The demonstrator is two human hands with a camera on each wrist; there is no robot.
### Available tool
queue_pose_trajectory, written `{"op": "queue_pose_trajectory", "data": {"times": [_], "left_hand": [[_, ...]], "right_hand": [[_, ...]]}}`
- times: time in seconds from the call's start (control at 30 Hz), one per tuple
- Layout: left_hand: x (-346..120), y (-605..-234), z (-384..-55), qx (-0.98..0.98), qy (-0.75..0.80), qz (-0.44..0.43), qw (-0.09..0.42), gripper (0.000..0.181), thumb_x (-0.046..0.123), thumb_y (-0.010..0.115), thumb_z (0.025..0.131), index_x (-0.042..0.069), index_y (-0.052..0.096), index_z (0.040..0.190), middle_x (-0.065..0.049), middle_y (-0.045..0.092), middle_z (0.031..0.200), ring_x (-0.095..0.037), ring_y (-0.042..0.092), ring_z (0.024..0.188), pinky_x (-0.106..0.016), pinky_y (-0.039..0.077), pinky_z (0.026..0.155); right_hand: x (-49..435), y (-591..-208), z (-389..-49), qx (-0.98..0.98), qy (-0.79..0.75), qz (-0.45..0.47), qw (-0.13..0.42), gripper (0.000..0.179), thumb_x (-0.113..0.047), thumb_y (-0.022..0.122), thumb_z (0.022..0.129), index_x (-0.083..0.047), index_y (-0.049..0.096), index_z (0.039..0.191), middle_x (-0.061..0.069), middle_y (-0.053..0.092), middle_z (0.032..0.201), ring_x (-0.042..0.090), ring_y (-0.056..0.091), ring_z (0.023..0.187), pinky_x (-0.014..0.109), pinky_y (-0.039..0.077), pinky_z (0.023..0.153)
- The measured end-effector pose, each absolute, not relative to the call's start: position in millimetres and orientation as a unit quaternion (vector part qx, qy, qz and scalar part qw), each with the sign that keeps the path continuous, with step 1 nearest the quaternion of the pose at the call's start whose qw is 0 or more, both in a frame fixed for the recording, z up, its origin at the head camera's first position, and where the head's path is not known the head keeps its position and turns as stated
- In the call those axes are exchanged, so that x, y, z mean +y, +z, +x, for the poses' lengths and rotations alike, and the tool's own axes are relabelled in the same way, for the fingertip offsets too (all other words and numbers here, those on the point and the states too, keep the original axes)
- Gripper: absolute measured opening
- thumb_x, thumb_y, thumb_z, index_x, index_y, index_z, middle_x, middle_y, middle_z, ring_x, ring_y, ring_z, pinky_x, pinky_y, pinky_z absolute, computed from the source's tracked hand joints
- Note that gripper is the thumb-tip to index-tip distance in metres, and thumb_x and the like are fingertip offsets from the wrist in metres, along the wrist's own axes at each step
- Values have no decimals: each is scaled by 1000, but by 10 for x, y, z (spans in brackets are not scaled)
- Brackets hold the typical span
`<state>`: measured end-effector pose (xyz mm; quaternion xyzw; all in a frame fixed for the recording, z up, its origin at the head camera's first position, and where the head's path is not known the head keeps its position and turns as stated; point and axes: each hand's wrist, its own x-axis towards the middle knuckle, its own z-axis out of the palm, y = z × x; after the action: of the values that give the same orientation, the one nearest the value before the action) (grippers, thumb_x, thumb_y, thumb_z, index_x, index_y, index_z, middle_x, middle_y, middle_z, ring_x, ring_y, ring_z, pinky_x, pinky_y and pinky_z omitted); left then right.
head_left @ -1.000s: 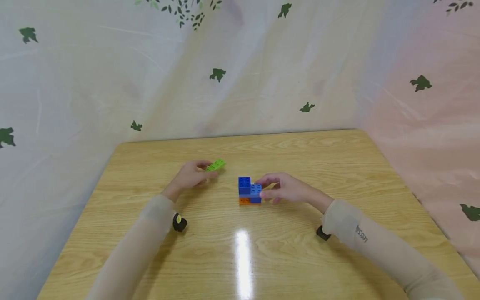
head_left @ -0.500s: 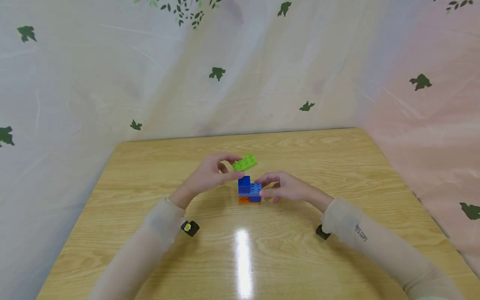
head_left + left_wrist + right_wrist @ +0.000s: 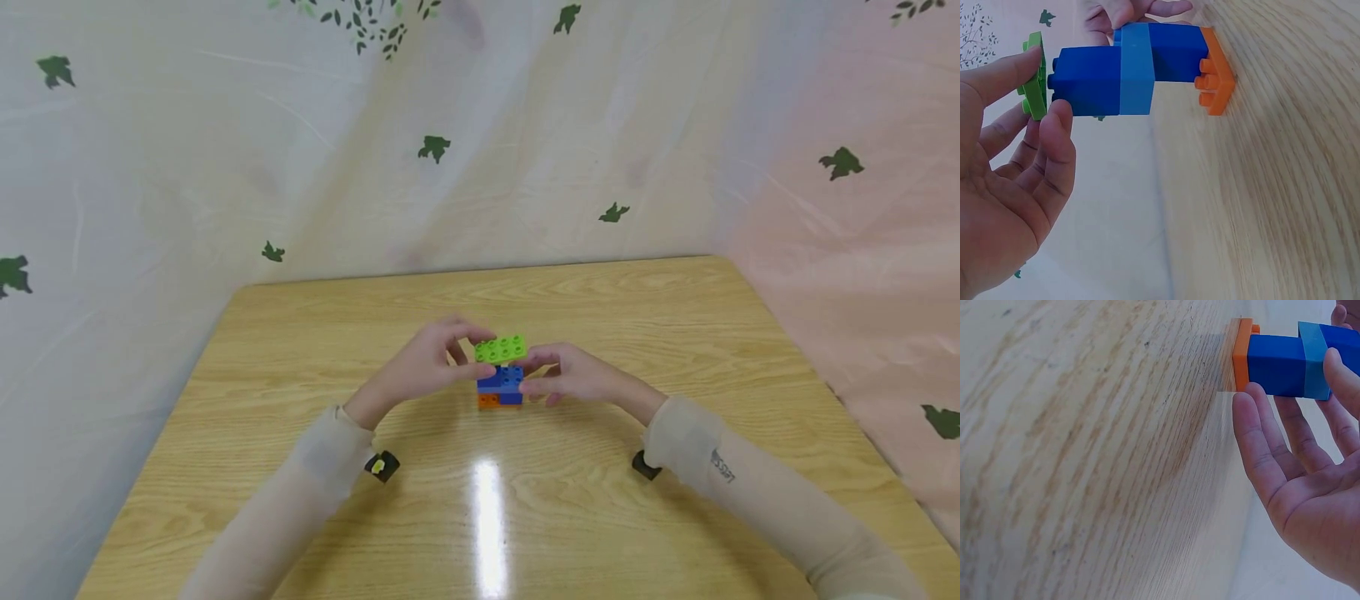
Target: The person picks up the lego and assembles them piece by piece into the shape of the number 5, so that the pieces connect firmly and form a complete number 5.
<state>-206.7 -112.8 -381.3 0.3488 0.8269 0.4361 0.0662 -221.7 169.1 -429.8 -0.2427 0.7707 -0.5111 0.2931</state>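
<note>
A stack of toy building bricks stands on the wooden table point(image 3: 615, 500). At its bottom lies a flat orange brick point(image 3: 1221, 84). On that sits a dark blue brick point(image 3: 1177, 53), then a lighter blue brick point(image 3: 1137, 78), with another dark blue brick point(image 3: 1088, 78) on top at the left. My left hand point(image 3: 427, 360) pinches a flat lime green brick point(image 3: 501, 349) between thumb and fingers. In the left wrist view a narrow gap separates it from the top studs. My right hand point(image 3: 573, 375) holds the lighter blue brick at the stack's right side, thumb in front.
A pale cloth backdrop point(image 3: 510, 208) printed with dark green birds hangs behind the table and along its right side. A black wrist camera point(image 3: 382, 466) sits under the left sleeve, another black one point(image 3: 646, 465) under the right.
My left hand has carried the lime green brick rightwards from beside the stack, then lowered it close over the top dark blue brick. The right hand has stayed on the stack.
</note>
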Motion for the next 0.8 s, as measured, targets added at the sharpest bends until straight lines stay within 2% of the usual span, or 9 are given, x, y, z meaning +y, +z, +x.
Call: {"op": "queue_pose_trajectory", "data": {"times": [0.17,0.8], "left_hand": [[-1139,-3883,-2070,832,434,339,74,44,24,82,89,8,69,128,-5,61,110,-16,65,76,-31,58,67],[-1110,-3897,-2058,836,436,324,80,42,24,81,89,8,70,127,-5,61,113,-16,66,80,-30,57,68]], "right_hand": [[1689,-4304,-2213,768,-517,-241,292,35,-24,71,98,-5,63,127,16,63,124,35,68,104,49,60,78],[1677,-4308,-2217,769,-515,-238,294,36,-23,70,99,-5,61,130,16,61,125,35,67,103,49,60,79]]}}
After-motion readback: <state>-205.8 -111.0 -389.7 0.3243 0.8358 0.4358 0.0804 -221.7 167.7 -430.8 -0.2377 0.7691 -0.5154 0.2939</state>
